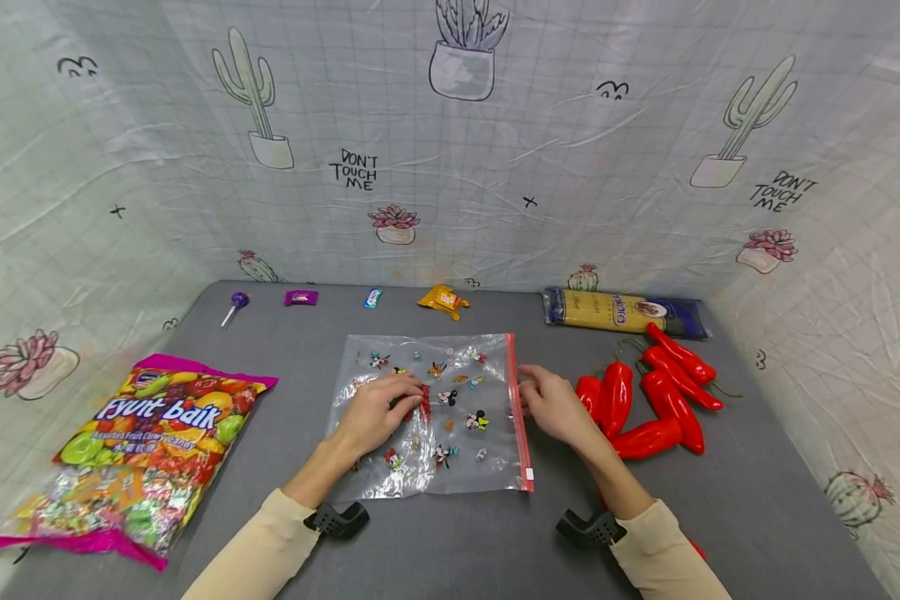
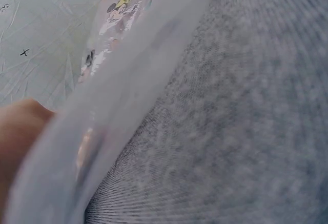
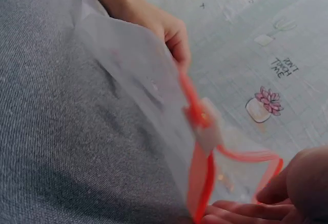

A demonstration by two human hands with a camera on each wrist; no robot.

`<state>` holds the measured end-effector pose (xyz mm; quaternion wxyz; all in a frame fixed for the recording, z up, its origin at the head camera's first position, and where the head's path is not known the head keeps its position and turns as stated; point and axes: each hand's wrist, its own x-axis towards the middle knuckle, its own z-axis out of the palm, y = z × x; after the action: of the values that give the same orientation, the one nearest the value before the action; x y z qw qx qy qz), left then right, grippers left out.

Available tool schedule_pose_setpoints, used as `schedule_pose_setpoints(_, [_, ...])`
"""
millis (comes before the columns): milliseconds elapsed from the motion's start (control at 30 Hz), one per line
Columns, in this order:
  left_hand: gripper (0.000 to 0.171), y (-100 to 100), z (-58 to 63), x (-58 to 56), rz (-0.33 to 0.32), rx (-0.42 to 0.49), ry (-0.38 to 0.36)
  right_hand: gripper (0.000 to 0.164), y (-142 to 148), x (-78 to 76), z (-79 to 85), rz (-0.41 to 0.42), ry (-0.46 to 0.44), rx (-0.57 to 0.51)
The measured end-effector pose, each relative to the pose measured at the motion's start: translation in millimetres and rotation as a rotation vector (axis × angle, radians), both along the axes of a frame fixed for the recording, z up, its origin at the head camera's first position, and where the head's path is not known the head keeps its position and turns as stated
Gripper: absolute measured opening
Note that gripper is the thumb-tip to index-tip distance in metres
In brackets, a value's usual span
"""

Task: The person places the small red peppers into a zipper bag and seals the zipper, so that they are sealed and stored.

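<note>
A clear zip bag (image 1: 457, 467) printed with cartoon characters lies in front of me, its red zip edge (image 1: 521, 450) to the right. Over the bag's left half, my left hand (image 1: 375, 412) pinches a small bright red piece (image 1: 424, 403) between thumb and fingertips; its kind cannot be told. My right hand (image 1: 553, 404) grips the bag at the zip edge. In the right wrist view, the right thumb and fingers (image 3: 243, 211) hold the red rim, and the mouth gapes. The left wrist view shows part of the left hand (image 2: 20, 137) behind the bag's film (image 2: 118, 96).
Several red peppers (image 1: 667, 408) lie right of the bag, partly under my right forearm. Behind them is a pasta packet (image 1: 600, 308). Along the back are an orange packet (image 1: 442, 300), small wrapped sweets (image 1: 302, 297) and a lollipop (image 1: 238, 300). A large candy bag (image 1: 142, 442) lies left.
</note>
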<state>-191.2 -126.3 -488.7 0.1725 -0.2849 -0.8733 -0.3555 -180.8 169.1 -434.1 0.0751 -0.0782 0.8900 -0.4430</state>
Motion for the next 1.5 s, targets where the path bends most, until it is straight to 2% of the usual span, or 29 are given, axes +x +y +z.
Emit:
schedule_pose_setpoints(267, [0.010, -3, 0.1, -2.0, -0.009, 0.088, 0.002, 0.033, 4, -0.7, -3.8, 0.039, 0.012, 0.054])
schedule_pose_setpoints(533, [0.011, -8, -1.2, -4.0, 0.036, 0.187, -0.108, 0.033, 5, -2.0, -4.5, 0.050, -0.016, 0.075])
schedule_pose_setpoints(733, [0.011, -4, -2.0, -4.9, 0.039, 0.182, -0.139, 0.035, 11, 1.6, 6.7, 0.128, -0.023, 0.110])
schedule_pose_setpoints(833, [0.010, -4, -3.6, -4.6, 0.044, 0.180, -0.151, 0.036, 15, 4.2, 16.2, 0.157, 0.014, 0.141])
schedule_pose_setpoints(967, [0.010, -5, -3.5, -3.4, 0.056, 0.176, -0.139, 0.036, 25, 9.2, 33.3, 0.150, 0.066, 0.171])
schedule_pose_setpoints(1100, [0.009, -6, -1.4, -1.5, 0.049, 0.190, -0.116, 0.037, 45, 19.5, 50.6, 0.132, 0.092, 0.203])
schedule_pose_setpoints(1233, [0.008, -6, -1.3, -0.4, 0.038, 0.197, -0.121, 0.040, 71, 36.5, 58.6, 0.107, 0.131, 0.249])
schedule_pose_setpoints(1400, [0.008, -4, -1.8, -1.7, 0.033, 0.194, -0.115, 0.041, 102, 61.0, 52.1, 0.090, 0.206, 0.308])
schedule_pose_setpoints(1500, [0.007, -3, -0.9, -3.0, 0.025, 0.193, -0.100, 0.042, 118, 77.2, 43.4, 0.078, 0.206, 0.320])
